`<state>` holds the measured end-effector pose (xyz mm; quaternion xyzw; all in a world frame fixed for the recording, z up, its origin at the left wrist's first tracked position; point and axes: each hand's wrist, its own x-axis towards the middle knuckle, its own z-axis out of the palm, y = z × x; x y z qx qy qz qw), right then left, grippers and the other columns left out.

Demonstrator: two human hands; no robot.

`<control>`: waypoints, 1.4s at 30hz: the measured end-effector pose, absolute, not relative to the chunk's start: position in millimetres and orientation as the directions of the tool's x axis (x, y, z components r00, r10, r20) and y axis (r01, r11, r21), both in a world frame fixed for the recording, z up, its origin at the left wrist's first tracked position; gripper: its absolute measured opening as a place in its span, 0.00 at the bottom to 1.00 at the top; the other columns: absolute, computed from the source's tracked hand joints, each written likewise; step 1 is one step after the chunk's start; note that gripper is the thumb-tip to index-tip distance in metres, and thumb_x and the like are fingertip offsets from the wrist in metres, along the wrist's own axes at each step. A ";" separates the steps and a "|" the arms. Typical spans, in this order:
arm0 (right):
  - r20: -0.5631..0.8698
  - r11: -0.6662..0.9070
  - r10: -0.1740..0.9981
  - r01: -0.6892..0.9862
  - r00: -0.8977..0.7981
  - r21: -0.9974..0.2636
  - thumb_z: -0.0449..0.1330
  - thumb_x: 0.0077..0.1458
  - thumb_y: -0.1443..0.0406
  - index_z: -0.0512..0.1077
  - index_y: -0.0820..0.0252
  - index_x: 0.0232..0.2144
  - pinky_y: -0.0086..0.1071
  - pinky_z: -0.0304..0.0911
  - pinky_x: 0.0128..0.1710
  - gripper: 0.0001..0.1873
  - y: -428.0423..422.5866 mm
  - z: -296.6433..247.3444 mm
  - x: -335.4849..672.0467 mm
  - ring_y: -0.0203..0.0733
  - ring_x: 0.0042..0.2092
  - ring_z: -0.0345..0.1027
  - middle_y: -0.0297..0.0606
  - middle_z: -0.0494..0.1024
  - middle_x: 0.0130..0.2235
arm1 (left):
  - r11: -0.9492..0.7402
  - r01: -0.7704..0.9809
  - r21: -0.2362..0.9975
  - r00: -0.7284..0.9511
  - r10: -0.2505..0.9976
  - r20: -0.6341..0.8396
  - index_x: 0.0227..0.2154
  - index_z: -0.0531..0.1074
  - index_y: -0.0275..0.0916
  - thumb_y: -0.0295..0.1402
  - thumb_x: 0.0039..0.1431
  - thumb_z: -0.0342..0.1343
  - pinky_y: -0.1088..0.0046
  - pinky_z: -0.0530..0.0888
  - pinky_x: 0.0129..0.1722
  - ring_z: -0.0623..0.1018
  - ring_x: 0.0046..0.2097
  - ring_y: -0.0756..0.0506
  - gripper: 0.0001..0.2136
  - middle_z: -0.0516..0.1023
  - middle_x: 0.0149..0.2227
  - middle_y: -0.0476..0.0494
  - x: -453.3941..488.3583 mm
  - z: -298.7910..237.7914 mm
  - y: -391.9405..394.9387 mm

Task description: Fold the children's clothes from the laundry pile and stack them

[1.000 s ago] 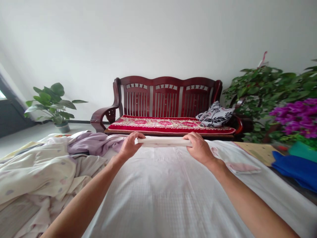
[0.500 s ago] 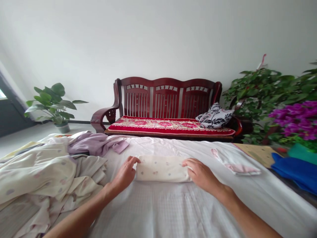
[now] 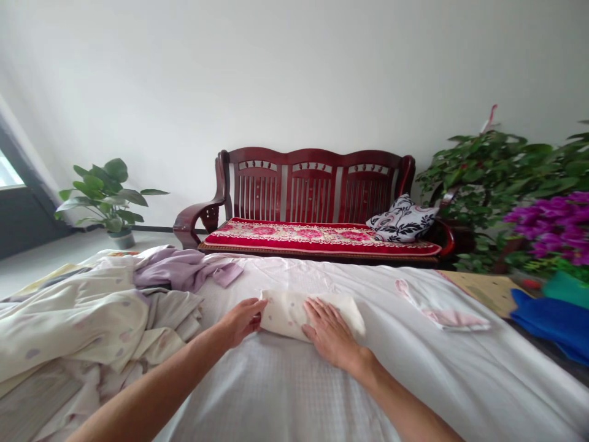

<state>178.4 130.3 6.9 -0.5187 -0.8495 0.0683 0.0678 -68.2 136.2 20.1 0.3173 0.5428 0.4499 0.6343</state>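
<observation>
A small folded cream cloth with faint dots (image 3: pixel 317 310) lies on the white sheet (image 3: pixel 285 393) in front of me. My right hand (image 3: pixel 327 331) rests flat on top of it, fingers stretched out. At the cloth's left end, my left hand (image 3: pixel 242 319) has its fingers curled around the edge. Both forearms reach in from the bottom of the view.
A heap of rumpled pale and lilac laundry (image 3: pixel 92 307) lies at left. A small white-and-pink garment (image 3: pixel 442 307) lies at right, with blue cloth (image 3: pixel 552 319) beyond it. Behind stand a red wooden bench (image 3: pixel 313 209), a potted plant (image 3: pixel 108 196) and flowering plants (image 3: pixel 529 202).
The folded cloth was held up in both hands, then laid down on the sheet. My right hand has moved from its right end onto its top.
</observation>
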 end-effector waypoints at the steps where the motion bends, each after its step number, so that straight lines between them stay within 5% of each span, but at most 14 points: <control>1: 0.045 0.442 0.896 0.877 -0.442 -0.186 0.45 0.67 0.57 0.56 0.64 0.69 0.49 0.41 0.71 0.32 130.3 7.8 179.5 0.49 0.72 0.43 0.46 0.54 0.71 | 0.418 -0.253 0.872 0.014 0.903 -0.429 0.36 0.75 0.30 0.36 0.54 0.67 0.78 0.70 0.24 0.77 0.27 0.49 0.13 0.79 0.28 0.42 -65.2 20.0 138.8; 5: 0.080 0.444 0.896 0.878 -0.437 -0.176 0.45 0.68 0.56 0.57 0.62 0.68 0.51 0.40 0.70 0.31 128.4 4.5 183.6 0.50 0.72 0.43 0.44 0.54 0.71 | 0.478 -0.333 0.812 -0.002 0.861 -0.508 0.29 0.75 0.29 0.29 0.52 0.65 0.80 0.66 0.18 0.73 0.21 0.51 0.07 0.76 0.22 0.44 -52.4 22.5 145.4; 10: 0.142 0.463 0.885 0.870 -0.444 -0.166 0.44 0.68 0.56 0.56 0.60 0.69 0.50 0.39 0.70 0.31 125.5 -8.4 187.0 0.49 0.72 0.44 0.43 0.56 0.71 | 0.352 -0.340 0.872 0.010 0.929 -0.371 0.32 0.75 0.31 0.28 0.50 0.61 0.78 0.72 0.25 0.76 0.25 0.50 0.06 0.79 0.25 0.44 -30.9 36.9 144.2; 19: 0.219 0.535 0.840 0.827 -0.497 -0.174 0.49 0.66 0.58 0.56 0.57 0.69 0.55 0.43 0.68 0.31 131.4 -15.4 190.7 0.56 0.70 0.48 0.44 0.58 0.70 | 0.186 -0.068 0.980 0.139 0.975 -0.176 0.29 0.69 0.37 0.32 0.46 0.63 0.78 0.68 0.25 0.70 0.24 0.52 0.10 0.70 0.22 0.54 26.1 65.9 149.9; 24: 0.268 0.616 0.781 0.765 -0.564 -0.185 0.53 0.65 0.58 0.63 0.50 0.65 0.52 0.46 0.67 0.27 135.1 -13.4 205.1 0.52 0.68 0.52 0.40 0.65 0.67 | 0.197 0.040 0.980 0.177 0.963 -0.201 0.26 0.65 0.39 0.32 0.48 0.64 0.79 0.63 0.21 0.67 0.20 0.54 0.11 0.66 0.18 0.56 58.3 64.6 158.2; 30: 0.329 0.613 0.777 0.762 -0.536 -0.208 0.58 0.60 0.61 0.71 0.57 0.57 0.48 0.44 0.67 0.24 133.4 -9.2 208.1 0.52 0.65 0.56 0.44 0.72 0.61 | 0.182 0.130 0.975 0.163 0.966 -0.202 0.26 0.65 0.39 0.26 0.51 0.59 0.79 0.59 0.18 0.65 0.18 0.53 0.07 0.65 0.16 0.57 85.8 60.0 165.5; 33: 0.339 0.557 0.819 0.783 -0.463 -0.276 0.60 0.55 0.62 0.77 0.55 0.50 0.44 0.53 0.63 0.19 136.5 -0.1 214.5 0.51 0.58 0.66 0.41 0.79 0.52 | 0.165 0.143 0.976 0.167 0.968 -0.188 0.27 0.66 0.39 0.26 0.52 0.59 0.79 0.59 0.18 0.65 0.17 0.53 0.06 0.65 0.15 0.57 93.9 57.7 168.1; 37: 0.365 0.315 0.919 0.832 -0.148 -0.456 0.52 0.60 0.61 0.79 0.54 0.41 0.41 0.63 0.52 0.16 151.3 6.0 238.9 0.48 0.48 0.72 0.40 0.82 0.43 | 0.139 0.176 0.975 0.155 0.974 -0.167 0.31 0.70 0.38 0.28 0.50 0.63 0.78 0.63 0.20 0.68 0.19 0.52 0.08 0.68 0.17 0.56 100.9 49.4 171.6; 42: 0.278 0.146 0.936 0.485 0.214 -0.862 0.46 0.60 0.54 0.77 0.58 0.46 0.40 0.68 0.48 0.25 172.6 -10.7 265.2 0.48 0.46 0.75 0.41 0.83 0.42 | 0.117 0.195 0.974 0.128 0.981 -0.143 0.38 0.76 0.37 0.27 0.45 0.66 0.77 0.67 0.25 0.74 0.24 0.49 0.15 0.72 0.19 0.54 113.6 25.6 173.4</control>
